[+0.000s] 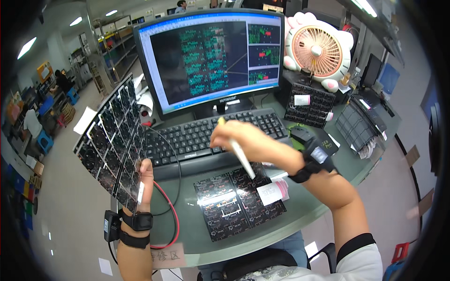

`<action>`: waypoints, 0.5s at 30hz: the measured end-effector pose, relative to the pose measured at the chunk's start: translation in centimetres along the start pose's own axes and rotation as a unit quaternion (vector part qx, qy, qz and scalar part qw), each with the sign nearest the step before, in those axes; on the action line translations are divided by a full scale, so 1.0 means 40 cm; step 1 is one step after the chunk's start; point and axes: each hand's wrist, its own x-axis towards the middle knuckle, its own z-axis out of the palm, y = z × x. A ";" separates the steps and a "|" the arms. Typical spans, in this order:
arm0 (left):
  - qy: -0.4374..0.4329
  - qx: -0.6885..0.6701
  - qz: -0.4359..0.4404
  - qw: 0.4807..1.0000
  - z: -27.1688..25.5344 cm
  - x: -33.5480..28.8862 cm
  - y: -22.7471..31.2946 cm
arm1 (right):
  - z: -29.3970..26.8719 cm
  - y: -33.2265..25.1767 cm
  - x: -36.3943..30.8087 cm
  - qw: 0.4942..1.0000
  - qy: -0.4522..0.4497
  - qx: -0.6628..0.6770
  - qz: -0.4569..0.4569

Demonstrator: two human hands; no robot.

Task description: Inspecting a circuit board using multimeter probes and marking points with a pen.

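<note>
My left hand (146,180) is closed on the lower right edge of a black circuit board panel (110,136), which it holds up and tilted to the left of the keyboard. In my right hand (246,140), slightly blurred over the keyboard (199,136), is a white pen (243,160) slanting down. A second black circuit board panel (220,210) lies flat on the desk below the pen; the pen tip overlaps its upper part, and whether they touch I cannot tell. White and pink paper slips (272,193) rest on that panel's right side.
A monitor (201,61) with a board layout stands behind the keyboard. To its right are a pink and white fan (318,49), an upright stack of board panels (309,105) and a mouse (302,135). A red cable (177,222) runs along the desk's left side.
</note>
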 end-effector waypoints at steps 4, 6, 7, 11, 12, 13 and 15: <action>0.054 -0.037 0.008 0.998 -0.001 -0.005 -0.001 | 0.070 -0.017 0.023 0.986 -0.083 -0.130 -0.071; 0.041 -0.048 -0.001 0.998 0.009 -0.007 -0.013 | 0.093 0.000 0.018 0.974 -0.098 -0.192 -0.070; 0.059 -0.058 -0.012 0.997 0.013 -0.009 -0.019 | 0.089 0.003 0.019 0.973 -0.120 -0.193 -0.051; 0.085 -0.032 -0.032 0.995 0.021 -0.045 -0.049 | 0.091 -0.076 0.065 0.979 -0.049 0.199 -0.008; 0.082 -0.030 -0.065 0.994 0.066 -0.047 -0.070 | 0.083 -0.096 0.067 0.956 -0.038 0.286 0.058; 0.088 -0.034 -0.087 0.992 0.099 -0.052 -0.090 | 0.081 -0.106 0.073 0.942 -0.010 0.329 0.066; 0.054 -0.027 -0.126 0.990 0.115 -0.073 -0.099 | 0.074 -0.130 0.080 0.924 0.015 0.377 0.065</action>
